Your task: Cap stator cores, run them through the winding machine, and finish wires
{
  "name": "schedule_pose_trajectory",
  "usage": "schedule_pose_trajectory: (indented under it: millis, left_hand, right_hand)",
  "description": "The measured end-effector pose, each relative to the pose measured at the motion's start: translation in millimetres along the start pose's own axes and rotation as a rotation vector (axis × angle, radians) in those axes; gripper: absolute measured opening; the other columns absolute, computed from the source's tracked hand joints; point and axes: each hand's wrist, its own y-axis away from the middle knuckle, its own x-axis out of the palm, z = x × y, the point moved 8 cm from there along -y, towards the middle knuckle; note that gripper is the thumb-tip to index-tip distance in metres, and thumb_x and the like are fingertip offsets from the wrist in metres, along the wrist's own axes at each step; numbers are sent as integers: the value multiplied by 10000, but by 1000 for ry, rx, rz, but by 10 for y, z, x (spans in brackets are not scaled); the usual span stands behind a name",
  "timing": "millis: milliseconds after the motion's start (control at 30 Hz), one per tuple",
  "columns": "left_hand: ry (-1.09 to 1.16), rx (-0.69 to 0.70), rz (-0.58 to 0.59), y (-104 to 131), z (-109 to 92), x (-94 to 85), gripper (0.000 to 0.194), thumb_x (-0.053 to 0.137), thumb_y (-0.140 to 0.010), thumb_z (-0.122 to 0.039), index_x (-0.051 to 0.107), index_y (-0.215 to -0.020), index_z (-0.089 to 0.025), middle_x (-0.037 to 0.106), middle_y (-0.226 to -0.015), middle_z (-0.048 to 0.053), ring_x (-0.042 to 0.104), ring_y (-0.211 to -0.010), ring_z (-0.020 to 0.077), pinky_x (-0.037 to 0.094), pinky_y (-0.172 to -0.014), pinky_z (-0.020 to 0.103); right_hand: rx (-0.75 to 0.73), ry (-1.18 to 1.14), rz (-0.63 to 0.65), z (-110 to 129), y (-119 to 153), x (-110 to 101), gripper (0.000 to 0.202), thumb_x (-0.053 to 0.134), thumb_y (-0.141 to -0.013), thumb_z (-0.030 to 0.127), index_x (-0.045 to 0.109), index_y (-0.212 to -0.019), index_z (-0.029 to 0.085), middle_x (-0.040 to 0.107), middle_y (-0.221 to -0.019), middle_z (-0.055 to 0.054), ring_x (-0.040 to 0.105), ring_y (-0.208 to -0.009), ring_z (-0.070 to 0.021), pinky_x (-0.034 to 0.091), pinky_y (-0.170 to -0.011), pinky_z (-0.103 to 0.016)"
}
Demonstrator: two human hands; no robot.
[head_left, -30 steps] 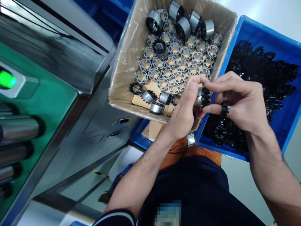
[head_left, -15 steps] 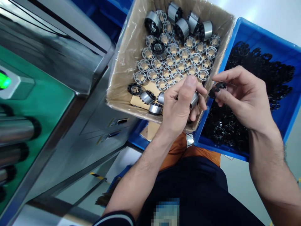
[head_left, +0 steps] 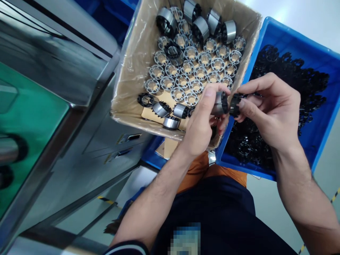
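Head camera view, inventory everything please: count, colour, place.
Held core: one, grey, left hand
Held ring: one, black, right hand
Carton: one, brown, centre
Metal cores: many, mostly silver, in carton
Bin: one, blue, right
Loose parts: many, black, in bin
Worktop: one, green, left
Cylinders: two, silver and black, on worktop
Cabinet: one, grey, left
Plastic containers: some, blue, top left
Cardboard: some, brown, below carton
Striped tape: some, yellow-black, floor
Trousers: one, orange, lower centre
Shirt: one, dark, bottom
Left hand: one, over carton
Right hand: one, over bin

Left hand (head_left: 201,124) curled, right hand (head_left: 276,109) pinching, both forearms raised.
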Motion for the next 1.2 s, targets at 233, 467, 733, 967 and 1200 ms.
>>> schedule_pose_trajectory:
  millis: [233, 467, 733, 967, 1200]
  left_hand:
    - [-6, -18, 42, 18, -19, 14, 435, 640, -1147, -793, 727, -1267, -383, 617, -828, -20, 587, -589, 172, 469, -567, 365]
    - [-18, -2, 11, 27, -13, 20, 438, 613, -1178, -741, 754, -1295, -344, 631, -757, -24, 647, -569, 192, 454, -539, 337]
    - [158, 96, 112, -43, 16, 75, 522, 728, -1116, -800, 778, -1208, -289, 606, -812, -15, 530, -532, 127, 446, -440, 286]
    - [-168, 267, 23, -9, -245, -132, 523, 873, -1049, -719, 683, -1280, -290, 676, -872, -31, 594, -617, 130, 553, -567, 275]
    - [-1639, 33, -92, 320, -937, -934, 357, 484, -1197, -402, 696, -1381, -182, 719, -1380, 201, 689, -1386, 463, 553, -1282, 649]
  right_hand:
    - [-67, 204, 3, 26, 56, 1, 123, 917, -1048, 323, 930, -1090, 438, 909, -1198, -8, 873, -1128, -311, 800, -848, -484]
    - [-26, 168, 9, 0, 73, -5, 203, 1017, -951, 386, 933, -1090, 507, 916, -1270, -10, 848, -1261, -391, 800, -936, -570]
    - [-324, 366, -36, 60, 104, 72, 91, 851, -1106, 520, 941, -1096, 510, 860, -1079, -6, 820, -1085, -297, 791, -1031, -504]
    - [-393, 332, -41, 24, 53, 55, 310, 733, -1185, 348, 878, -1443, 438, 842, -1117, 3, 830, -1024, -221, 730, -942, -424]
    - [-21, 1033, -81, -531, -292, -787, 389, 887, -994, 203, 858, -1382, 206, 799, -1351, -202, 797, -1246, -394, 642, -1171, -631]
